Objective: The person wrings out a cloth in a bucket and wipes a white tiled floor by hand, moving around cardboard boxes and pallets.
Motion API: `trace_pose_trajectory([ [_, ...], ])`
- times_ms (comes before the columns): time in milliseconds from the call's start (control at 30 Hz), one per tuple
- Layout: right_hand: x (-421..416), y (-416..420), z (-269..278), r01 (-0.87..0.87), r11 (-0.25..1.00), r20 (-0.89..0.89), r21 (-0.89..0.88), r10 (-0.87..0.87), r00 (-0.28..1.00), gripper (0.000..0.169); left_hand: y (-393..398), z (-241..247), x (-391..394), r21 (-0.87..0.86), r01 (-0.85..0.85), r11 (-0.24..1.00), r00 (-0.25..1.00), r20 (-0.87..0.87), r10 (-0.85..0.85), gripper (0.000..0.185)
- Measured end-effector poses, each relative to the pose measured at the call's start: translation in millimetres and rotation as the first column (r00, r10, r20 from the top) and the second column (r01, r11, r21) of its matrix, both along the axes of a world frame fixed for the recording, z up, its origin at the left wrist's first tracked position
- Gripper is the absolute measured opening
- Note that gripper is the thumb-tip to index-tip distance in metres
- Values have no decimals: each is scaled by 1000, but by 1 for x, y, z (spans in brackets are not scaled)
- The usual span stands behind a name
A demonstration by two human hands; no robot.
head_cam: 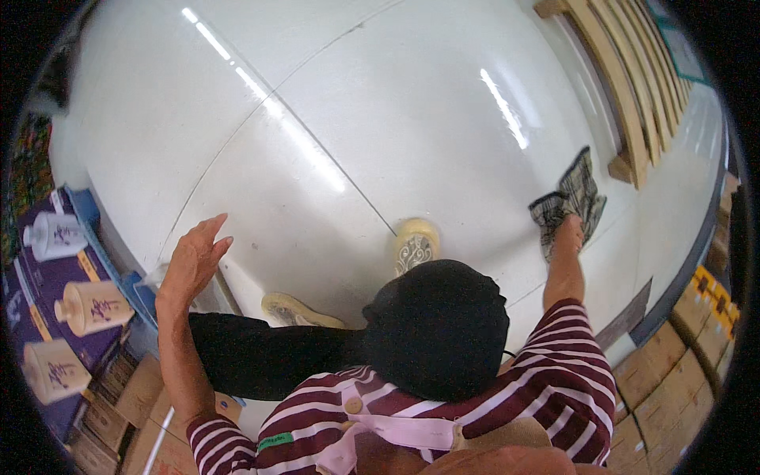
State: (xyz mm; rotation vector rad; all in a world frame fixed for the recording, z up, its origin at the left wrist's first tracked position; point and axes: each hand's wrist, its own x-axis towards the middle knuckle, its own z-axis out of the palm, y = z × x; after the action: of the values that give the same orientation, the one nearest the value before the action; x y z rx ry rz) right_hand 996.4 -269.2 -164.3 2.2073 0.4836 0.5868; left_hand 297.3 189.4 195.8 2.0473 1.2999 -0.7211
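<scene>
My left hand [196,255] is held out at the left with its fingers slightly apart and nothing in it. At the right, my right hand [570,234] grips a dark-and-beige checked cloth [579,184], whose folds hang out past the fingers on both sides. Below me is a glossy pale floor [356,136] with thin joint lines and bright light reflections. My feet wear yellowish patterned shoes [415,246], one pointing forward and the other turned to the left.
A slatted wooden pallet [629,119] lies at the upper right. Stacked cardboard boxes [671,404] stand at the lower right. On the left are purple cartons [65,297] with printed bottle pictures, beside a blue edge [107,237]. More brown boxes [145,392] are at the lower left.
</scene>
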Motion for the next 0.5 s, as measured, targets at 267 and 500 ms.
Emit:
trace_pose_trajectory([
  [267,-53,354,119,184,924,-644,335,82,761,40,-15,33,12,44,-55,998,998,33,53,46],
  [500,-155,569,52,26,582,-457,813,610,647,73,-41,72,18,152,-52,987,997,58,43,50],
])
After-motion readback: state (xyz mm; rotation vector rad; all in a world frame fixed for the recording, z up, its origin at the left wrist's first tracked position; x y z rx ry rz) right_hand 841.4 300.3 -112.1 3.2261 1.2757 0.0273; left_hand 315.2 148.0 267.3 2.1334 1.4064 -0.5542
